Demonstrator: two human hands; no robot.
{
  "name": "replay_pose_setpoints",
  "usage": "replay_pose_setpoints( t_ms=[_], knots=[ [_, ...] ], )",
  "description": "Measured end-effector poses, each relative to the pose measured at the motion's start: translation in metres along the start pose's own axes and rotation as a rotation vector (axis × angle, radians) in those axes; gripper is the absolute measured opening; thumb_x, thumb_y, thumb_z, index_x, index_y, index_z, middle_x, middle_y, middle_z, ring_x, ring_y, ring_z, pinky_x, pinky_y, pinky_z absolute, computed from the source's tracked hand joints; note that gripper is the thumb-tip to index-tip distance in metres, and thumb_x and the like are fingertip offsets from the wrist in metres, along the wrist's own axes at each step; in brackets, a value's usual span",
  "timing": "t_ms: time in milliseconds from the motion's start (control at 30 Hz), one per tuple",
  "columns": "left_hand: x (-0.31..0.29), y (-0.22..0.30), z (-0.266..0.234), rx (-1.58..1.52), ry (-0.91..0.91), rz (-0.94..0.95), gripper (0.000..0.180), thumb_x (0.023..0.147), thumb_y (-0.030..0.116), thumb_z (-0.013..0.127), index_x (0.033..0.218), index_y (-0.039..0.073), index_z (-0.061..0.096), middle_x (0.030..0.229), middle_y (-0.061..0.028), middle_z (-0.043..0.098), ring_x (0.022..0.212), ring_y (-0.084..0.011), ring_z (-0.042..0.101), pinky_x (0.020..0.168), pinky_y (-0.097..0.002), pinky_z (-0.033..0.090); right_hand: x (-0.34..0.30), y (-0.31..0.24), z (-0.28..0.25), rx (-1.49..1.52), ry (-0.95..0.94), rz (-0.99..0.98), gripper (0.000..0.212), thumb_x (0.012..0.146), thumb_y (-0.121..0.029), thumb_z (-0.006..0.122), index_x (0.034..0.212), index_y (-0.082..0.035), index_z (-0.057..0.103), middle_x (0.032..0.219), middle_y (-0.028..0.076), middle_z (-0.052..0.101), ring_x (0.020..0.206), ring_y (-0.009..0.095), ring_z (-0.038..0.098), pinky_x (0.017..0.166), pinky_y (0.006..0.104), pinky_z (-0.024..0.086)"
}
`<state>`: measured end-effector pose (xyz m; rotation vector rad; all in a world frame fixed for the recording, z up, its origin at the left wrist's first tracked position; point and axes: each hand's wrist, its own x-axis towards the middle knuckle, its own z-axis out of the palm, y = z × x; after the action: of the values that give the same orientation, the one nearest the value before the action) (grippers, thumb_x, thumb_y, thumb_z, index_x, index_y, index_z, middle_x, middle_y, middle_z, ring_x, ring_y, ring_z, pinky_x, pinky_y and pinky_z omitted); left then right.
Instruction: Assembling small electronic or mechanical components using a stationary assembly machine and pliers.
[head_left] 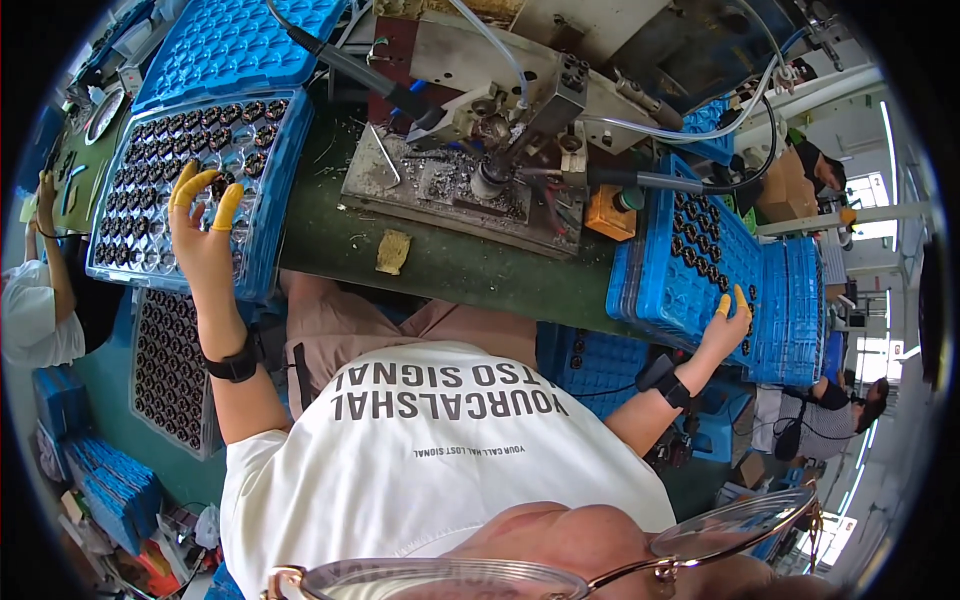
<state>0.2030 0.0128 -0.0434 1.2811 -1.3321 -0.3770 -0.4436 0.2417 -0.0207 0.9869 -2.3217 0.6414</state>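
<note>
In the head view, the left hand is apparently pinching a small dark part over the left tray at 10 o'clock, seemingly handling pieces singly; moving it likely calls for clearing its neighbours. At 3 o'clock the right hand is resting at the right tray, its grip impossible to tell. The part is looking roundish, half hidden by yellow-tipped fingers

- From where I stand, it's 1 view: the left of 2 fisheyes on the person's head, above the fingers, facing down.
- The glasses sit right by the lens, much nearer than the fingers; the shirt lies on the wearer's side of them.
- Between and past the fingers it takes in the bench.
</note>
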Motion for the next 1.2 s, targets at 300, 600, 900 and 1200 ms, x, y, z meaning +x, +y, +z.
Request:
replay_pose_setpoints(
  t_ms=[300, 600, 900, 1200],
  knots=[
    [0.001, -0.005, -0.004, -0.177, 0.033, -0.094, 0.031, 0.085, 0.018, 0.075, 0.11, 0.002, 0.066, 0.136, -0.0113, 0.054, 0.118, -0.0192, 0.054, 0.095, -0.0298, 0.042, -0.001, 0.002, 0.002, 0.021, 0.0, 0.018, 0.028, 0.093, -0.018, 0.062, 0.118, -0.008, 0.066, 0.116, 0.019, 0.062, 0.108, 0.038, 0.057, 0.092, 0.0444, 0.045],
    [-0.001, -0.006, -0.005, -0.236, 0.058, -0.057, 0.035, 0.082, 0.018, 0.078, 0.113, 0.005, 0.065, 0.136, -0.0091, 0.054, 0.12, -0.0186, 0.053, 0.099, -0.0334, 0.04, -0.001, 0.004, 0.002, -0.022, 0.022, 0.007, 0.026, 0.093, -0.018, 0.062, 0.115, -0.005, 0.067, 0.114, 0.019, 0.063, 0.107, 0.038, 0.058, 0.091, 0.0443, 0.046],
    [-0.002, 0.008, 0.0, 0.06, 0.033, 0.004, 0.041, 0.08, 0.014, 0.08, 0.116, 0.004, 0.063, 0.126, -0.0082, 0.061, 0.115, -0.0177, 0.056, 0.097, -0.0324, 0.043, -0.058, -0.172, -0.025, 0.774, 0.183, -0.268, 0.019, 0.089, -0.008, 0.067, 0.107, -0.001, 0.067, 0.104, 0.012, 0.068, 0.097, 0.026, 0.063, 0.088, 0.035, 0.048],
    [-0.005, 0.003, 0.006, -0.209, -0.045, -0.016, 0.041, 0.081, 0.005, 0.077, 0.119, 0.0, 0.062, 0.106, -0.005, 0.066, 0.094, -0.0106, 0.062, 0.086, -0.0238, 0.049, -0.08, -0.321, 0.023, 1.06, -0.348, -0.445, 0.051, 0.071, -0.021, 0.085, 0.112, -0.001, 0.063, 0.105, 0.013, 0.064, 0.095, 0.027, 0.063, 0.084, 0.0353, 0.051]
  ],
)
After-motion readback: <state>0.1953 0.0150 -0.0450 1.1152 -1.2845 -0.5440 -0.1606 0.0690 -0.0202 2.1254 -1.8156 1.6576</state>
